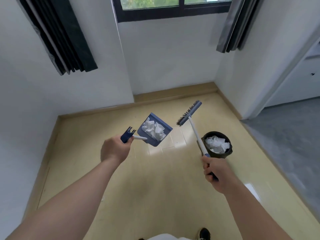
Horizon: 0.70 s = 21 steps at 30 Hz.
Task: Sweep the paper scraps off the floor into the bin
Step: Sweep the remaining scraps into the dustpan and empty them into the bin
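Left hand (pixel 115 149) grips the raised dustpan (pixel 154 129) of paper scraps (pixel 155 129), left of the bin (pixel 217 144); right hand (pixel 214 172) grips the broom (pixel 190 115). Tipping early would probably spill scraps onto the floor (pixel 155 187).

Bin (pixel 229 151) mouth open above; broom (pixel 194 126) handle crosses left rim.

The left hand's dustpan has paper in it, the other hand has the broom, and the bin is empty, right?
Not quite: the bin is not empty. The head view shows crumpled white paper lying in it. The rest holds: the left hand holds the dustpan, which has paper scraps in it, and the right hand holds the broom.
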Available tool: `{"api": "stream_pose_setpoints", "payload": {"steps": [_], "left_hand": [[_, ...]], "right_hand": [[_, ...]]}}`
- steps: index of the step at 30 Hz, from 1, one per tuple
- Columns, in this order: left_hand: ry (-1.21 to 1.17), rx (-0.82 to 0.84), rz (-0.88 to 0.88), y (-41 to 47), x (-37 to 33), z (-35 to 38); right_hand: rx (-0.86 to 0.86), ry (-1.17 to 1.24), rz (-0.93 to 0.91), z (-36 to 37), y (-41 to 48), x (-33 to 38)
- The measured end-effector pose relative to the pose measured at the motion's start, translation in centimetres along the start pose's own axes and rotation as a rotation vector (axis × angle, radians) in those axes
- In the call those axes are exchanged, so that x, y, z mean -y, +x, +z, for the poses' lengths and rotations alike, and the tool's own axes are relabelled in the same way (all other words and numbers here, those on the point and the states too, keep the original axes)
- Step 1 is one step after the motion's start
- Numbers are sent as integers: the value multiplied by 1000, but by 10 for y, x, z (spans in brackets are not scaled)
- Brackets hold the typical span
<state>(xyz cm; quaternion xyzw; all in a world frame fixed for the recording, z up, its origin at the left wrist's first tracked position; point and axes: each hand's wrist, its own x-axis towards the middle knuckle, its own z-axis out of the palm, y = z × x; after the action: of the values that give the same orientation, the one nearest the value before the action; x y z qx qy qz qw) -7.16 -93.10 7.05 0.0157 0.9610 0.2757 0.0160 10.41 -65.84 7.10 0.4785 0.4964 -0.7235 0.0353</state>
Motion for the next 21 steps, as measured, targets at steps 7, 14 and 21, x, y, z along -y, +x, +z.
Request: {"api": "stream_pose_setpoints", "payload": {"steps": [7, 14, 21], "left_hand": [[34, 53, 112, -14, -111, 53], [102, 87, 244, -31, -208, 110], [212, 137, 356, -51, -275, 159]], "right_hand": [[73, 248, -16, -97, -14, 37], [171, 465, 136, -193, -7, 41], [135, 472, 142, -247, -2, 36]]}}
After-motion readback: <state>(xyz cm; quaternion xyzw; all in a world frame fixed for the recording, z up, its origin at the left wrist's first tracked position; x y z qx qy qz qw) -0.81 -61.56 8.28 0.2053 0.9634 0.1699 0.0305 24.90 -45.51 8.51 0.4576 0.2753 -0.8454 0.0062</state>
